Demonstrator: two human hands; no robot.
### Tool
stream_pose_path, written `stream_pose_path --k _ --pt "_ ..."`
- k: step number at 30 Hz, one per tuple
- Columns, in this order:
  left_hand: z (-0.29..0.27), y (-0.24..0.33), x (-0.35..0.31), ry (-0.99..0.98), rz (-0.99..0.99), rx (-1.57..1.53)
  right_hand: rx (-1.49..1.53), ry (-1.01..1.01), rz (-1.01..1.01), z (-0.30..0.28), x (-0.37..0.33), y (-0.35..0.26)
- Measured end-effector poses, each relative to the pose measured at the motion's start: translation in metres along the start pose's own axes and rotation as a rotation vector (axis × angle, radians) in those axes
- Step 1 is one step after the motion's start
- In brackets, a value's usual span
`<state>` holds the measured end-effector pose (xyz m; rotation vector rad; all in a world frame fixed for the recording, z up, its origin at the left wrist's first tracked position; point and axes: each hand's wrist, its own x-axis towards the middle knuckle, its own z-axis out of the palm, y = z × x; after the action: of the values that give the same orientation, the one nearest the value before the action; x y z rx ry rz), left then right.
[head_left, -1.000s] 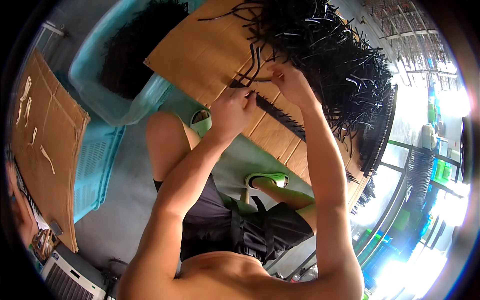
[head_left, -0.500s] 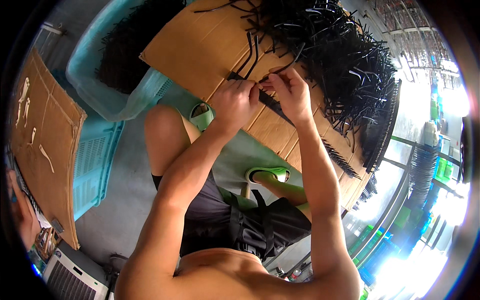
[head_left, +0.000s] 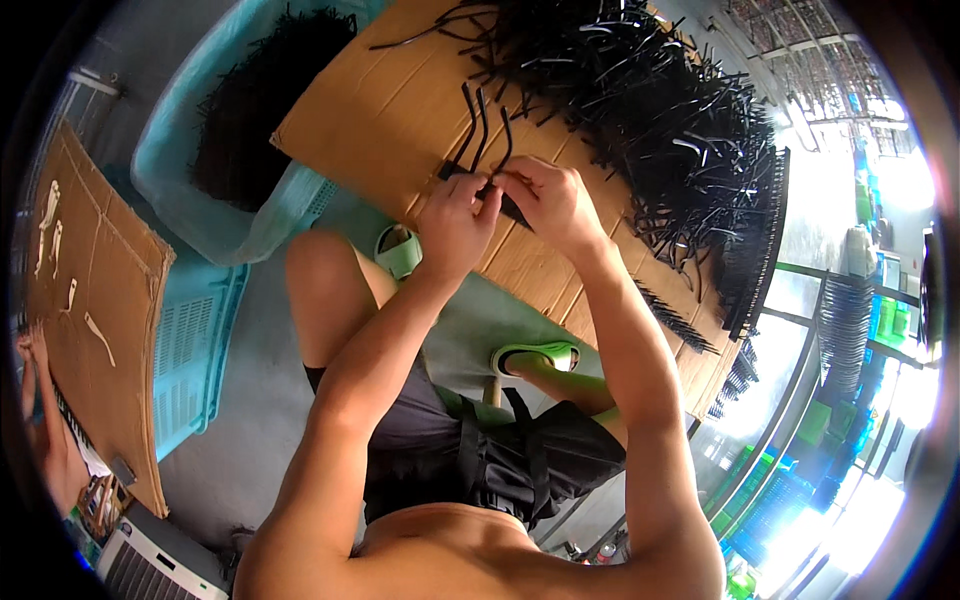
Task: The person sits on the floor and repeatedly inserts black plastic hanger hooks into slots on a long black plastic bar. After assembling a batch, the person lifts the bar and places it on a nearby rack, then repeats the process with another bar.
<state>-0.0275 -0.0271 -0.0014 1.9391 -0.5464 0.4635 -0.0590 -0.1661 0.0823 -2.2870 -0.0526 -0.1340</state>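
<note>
Left hand (head_left: 455, 222) closed, fingers pinched onto a black comb-like strip (head_left: 490, 195); right hand (head_left: 548, 200) likewise closed on the same strip from the other side, fingertips of both hands meeting over it. Strip held low over the cardboard sheet (head_left: 385, 105), near its front edge, with three thin black prongs (head_left: 482, 125) rising from it and curving away from the hands. Exact finger contact with the strip partly hidden by the knuckles. Just beyond the right hand, a large heap of loose black pieces (head_left: 640, 110) spread across the far end of the same cardboard. Further right, along the cardboard's edge, finished black toothed strips (head_left: 680, 315) laid in a row. Left of the cardboard, a light blue basket (head_left: 190, 190) filled with more dark pieces, its rim close to the cardboard's corner. Below the hands, knees bent, feet in green sandals (head_left: 535, 357) on the grey floor. At far left, a second cardboard panel (head_left: 95, 300) standing tilted, with a blue perforated crate (head_left: 195, 350) flat beside it. Another person's hand (head_left: 45, 440) visible at the left rim, well apart from the work.
</note>
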Motion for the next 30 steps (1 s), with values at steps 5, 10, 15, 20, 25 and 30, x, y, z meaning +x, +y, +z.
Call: stream_pose_path --k 5,10,15,20,25,30 --pt "0.004 -0.003 0.002 -0.094 -0.187 -0.11 0.006 0.093 0.251 -0.037 0.014 0.043" --pt "-0.007 -0.026 0.024 -0.057 -0.296 -0.123 -0.889 0.126 0.023 -0.058 0.068 0.063" --pt "-0.023 -0.025 0.021 -0.087 -0.266 0.106 -1.453 0.054 0.092 -0.052 0.108 0.08" --pt "-0.027 -0.004 0.014 -0.15 -0.261 0.076 -1.316 0.147 -0.05 -0.058 0.108 0.098" --pt "-0.013 -0.014 0.017 -0.229 -0.292 0.002 -1.194 0.244 -0.144 -0.057 0.076 0.076" --pt "-0.018 -0.008 0.014 -0.234 -0.235 -0.047 -1.062 0.147 -0.443 -0.046 0.026 0.068"
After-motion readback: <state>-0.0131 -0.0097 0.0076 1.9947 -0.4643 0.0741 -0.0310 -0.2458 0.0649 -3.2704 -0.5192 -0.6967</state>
